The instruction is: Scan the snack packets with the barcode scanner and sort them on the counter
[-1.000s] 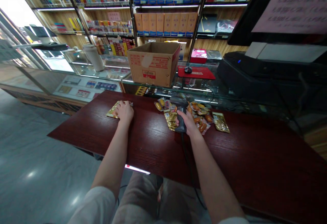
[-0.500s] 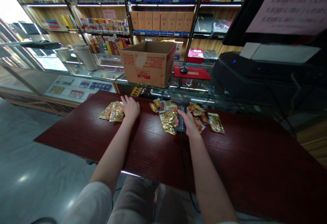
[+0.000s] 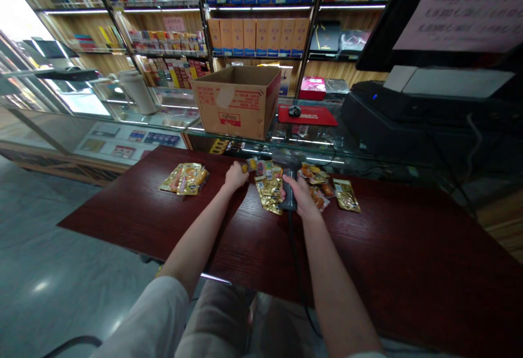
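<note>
My left hand [image 3: 237, 176] is closed on a small clear snack packet [image 3: 244, 168] with yellow-brown contents, at the left end of the middle pile. In my right hand [image 3: 300, 193] is a black handheld scanner [image 3: 290, 190], its cable running down over the table's near edge. Gold foil snack packets [image 3: 269, 193] lie just left of the scanner. To its right are clear packets with orange-brown pieces [image 3: 319, 197] and a single gold packet [image 3: 346, 194]. A separate group of gold and clear packets [image 3: 186, 178] rests at the table's left.
All this lies on a dark red-brown wooden table [image 3: 245, 238]. Behind it, an open cardboard box [image 3: 232, 107] stands on a glass counter, beside a mouse [image 3: 294, 111] on a red mat [image 3: 318, 116]. A black printer-like machine [image 3: 392, 123] and a monitor [image 3: 449, 20] occupy the right.
My left hand has moved right, from the left group of packets to the small packet by the middle pile, and closed on it. My right hand and the scanner have hardly moved.
</note>
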Demonstrator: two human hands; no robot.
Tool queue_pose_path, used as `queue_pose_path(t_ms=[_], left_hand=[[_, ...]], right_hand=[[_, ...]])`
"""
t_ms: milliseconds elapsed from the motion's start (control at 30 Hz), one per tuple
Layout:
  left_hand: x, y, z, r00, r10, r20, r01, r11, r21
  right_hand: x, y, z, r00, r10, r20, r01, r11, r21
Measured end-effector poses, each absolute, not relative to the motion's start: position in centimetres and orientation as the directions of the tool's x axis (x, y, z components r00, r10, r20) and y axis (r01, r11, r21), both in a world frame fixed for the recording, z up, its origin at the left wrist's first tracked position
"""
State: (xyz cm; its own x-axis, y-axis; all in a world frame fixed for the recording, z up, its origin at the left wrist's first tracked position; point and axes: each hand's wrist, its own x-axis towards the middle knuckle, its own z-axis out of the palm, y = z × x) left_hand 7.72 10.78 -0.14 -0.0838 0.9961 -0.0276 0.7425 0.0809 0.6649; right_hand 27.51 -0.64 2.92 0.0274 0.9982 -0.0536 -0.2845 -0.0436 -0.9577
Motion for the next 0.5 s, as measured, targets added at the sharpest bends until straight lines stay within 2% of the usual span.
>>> queue_pose_path(t_ms=[67, 133, 167, 233, 300, 333, 400, 500], left_hand=[[6.8, 11.1, 0.0, -0.123, 0.989, -0.084, 0.596, 0.141, 0.791], [5.7, 11.1, 0.4, -0.131, 0.983, -0.129, 0.511, 0.179, 0.841], [5.1, 11.0, 0.6, -0.109, 0.980, -0.168, 0.433, 0.199, 0.879], [3.8, 10.3, 1.1, 0.013, 0.960, -0.279, 0.163, 0.273, 0.948], [2.5, 9.4, 1.5, 0.195, 0.917, -0.348, -0.165, 0.381, 0.910], [1.9, 8.9, 1.6, 0.251, 0.903, -0.349, -0.261, 0.410, 0.874], [0.9, 7.8, 1.6, 0.287, 0.899, -0.332, -0.316, 0.415, 0.853], [-0.2, 6.8, 1.3, 0.278, 0.907, -0.315, -0.293, 0.393, 0.872]], right_hand=[[27.3, -0.6, 2.9, 0.020, 0.998, -0.060, -0.291, -0.052, -0.955], [27.0, -0.7, 2.8, 0.007, 0.998, -0.065, -0.301, -0.060, -0.952], [26.7, -0.7, 2.7, -0.006, 0.998, -0.067, -0.306, -0.065, -0.950], [26.1, -0.8, 2.4, -0.050, 0.996, -0.070, -0.309, -0.083, -0.947], [25.2, -0.9, 2.0, -0.107, 0.992, -0.072, -0.303, -0.102, -0.948], [24.8, -1.0, 1.9, -0.129, 0.989, -0.070, -0.299, -0.106, -0.948], [23.9, -1.0, 1.5, -0.148, 0.988, -0.050, -0.304, -0.093, -0.948], [22.8, -1.1, 1.0, -0.141, 0.990, -0.020, -0.330, -0.066, -0.942]])
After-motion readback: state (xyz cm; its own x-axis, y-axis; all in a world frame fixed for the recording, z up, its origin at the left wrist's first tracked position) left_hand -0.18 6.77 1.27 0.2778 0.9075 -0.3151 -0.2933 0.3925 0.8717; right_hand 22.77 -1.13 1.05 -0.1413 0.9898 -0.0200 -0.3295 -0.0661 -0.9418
